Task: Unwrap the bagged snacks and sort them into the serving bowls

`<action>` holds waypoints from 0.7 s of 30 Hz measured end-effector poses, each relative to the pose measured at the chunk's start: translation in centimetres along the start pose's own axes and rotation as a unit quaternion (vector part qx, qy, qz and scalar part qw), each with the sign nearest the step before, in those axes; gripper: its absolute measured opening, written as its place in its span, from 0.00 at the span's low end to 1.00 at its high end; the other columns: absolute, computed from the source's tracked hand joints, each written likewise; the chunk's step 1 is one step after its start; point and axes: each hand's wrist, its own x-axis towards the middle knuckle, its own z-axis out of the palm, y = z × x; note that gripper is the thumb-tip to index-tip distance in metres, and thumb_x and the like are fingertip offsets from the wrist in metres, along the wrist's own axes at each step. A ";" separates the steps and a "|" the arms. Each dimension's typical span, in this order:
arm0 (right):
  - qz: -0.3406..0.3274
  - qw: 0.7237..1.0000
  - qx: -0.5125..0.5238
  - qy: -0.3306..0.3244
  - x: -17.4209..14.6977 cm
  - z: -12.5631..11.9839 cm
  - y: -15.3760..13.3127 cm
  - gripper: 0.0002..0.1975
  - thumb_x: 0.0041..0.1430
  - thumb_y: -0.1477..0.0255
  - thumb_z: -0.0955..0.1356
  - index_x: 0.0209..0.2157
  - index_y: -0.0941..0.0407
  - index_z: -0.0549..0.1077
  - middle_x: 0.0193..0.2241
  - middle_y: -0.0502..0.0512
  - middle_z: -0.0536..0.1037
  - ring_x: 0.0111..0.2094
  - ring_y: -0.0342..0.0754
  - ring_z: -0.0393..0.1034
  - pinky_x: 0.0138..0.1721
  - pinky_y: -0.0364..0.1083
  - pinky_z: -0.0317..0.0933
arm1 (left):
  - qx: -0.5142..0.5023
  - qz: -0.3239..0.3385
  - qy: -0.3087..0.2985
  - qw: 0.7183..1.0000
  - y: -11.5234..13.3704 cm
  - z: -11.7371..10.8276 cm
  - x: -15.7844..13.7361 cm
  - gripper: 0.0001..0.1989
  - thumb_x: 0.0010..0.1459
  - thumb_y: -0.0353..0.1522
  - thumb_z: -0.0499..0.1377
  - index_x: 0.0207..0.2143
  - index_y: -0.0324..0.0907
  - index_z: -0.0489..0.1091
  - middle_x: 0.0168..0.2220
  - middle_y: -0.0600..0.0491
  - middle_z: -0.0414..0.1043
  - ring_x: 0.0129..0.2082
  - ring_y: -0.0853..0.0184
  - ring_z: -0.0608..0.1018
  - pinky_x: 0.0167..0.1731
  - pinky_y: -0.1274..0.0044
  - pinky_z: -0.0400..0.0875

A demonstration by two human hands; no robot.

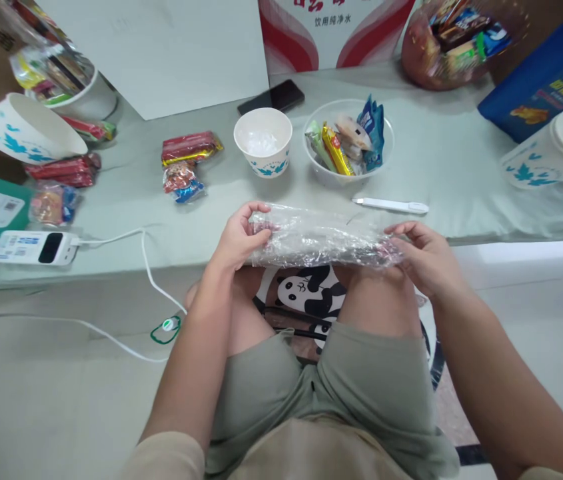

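A clear, crinkled plastic bag (318,237) is stretched sideways at the table's front edge, above my knees. My left hand (246,237) pinches its left end between thumb and fingers. At the other end my right hand (424,253) grips the plastic, its fingers curled. Just beyond the bag lies a white utility knife (391,205). Behind it stand a paper cup (264,143) with something clear and crumpled inside and a plastic bowl (314,167) of wrapped snacks.
Wrapped snacks (188,148) lie left of the cup. A black phone (272,98) rests behind it. A power bank (34,247) with a white cable (146,257) sits at the left. Stacked paper cups (531,160) lie at the right, near a blue bag (541,73).
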 end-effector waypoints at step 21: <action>-0.116 0.889 -0.316 -0.310 3.6 11.0 -9.1 0.15 0.44 0.69 0.77 0.37 0.54 0.78 0.30 0.53 0.81 0.30 0.49 0.76 0.32 0.49 0.70 | -0.103 -0.005 -0.166 0.981 0.8 -2.9 0.0 0.40 0.36 0.21 0.61 0.55 0.54 0.72 0.70 0.50 0.59 0.37 0.64 0.83 0.11 0.87 0.52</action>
